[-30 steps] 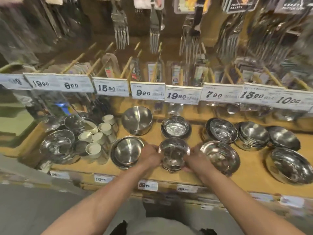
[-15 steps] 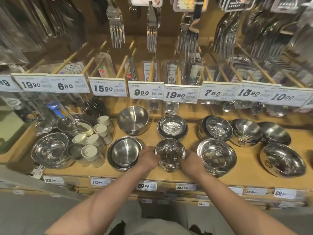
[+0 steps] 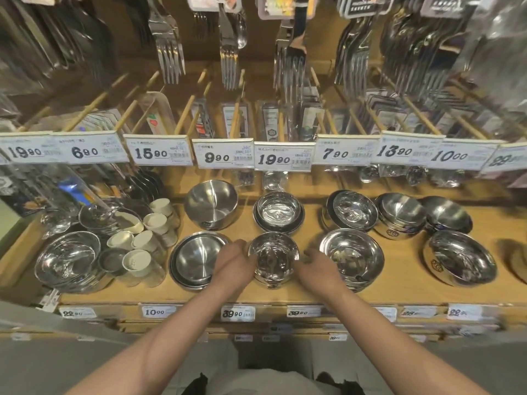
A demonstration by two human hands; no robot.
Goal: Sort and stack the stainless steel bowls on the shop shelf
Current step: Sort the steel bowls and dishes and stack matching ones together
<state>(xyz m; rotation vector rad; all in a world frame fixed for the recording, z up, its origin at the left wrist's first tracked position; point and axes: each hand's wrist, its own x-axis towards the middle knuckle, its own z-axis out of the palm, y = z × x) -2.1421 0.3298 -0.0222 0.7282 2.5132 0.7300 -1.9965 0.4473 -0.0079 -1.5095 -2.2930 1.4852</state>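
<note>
A small shiny steel bowl sits on a short stack at the front middle of the wooden shelf. My left hand cups its left side, fingers curled against the rim. My right hand lies beside its right side with relaxed fingers, the fingertips a little off the rim. Left of it is a flat brushed bowl stack, to the right a wide shiny bowl. Behind stand a matte deep bowl and another shiny stack.
More bowl stacks fill the right side, with a large bowl at front right. White cups and a big bowl crowd the left. Price tags and hanging forks overhang the back of the shelf.
Both hands stay at the small bowl. My right hand's fingers have loosened and drawn slightly off its rim. The bowl has not visibly shifted on the shelf.
</note>
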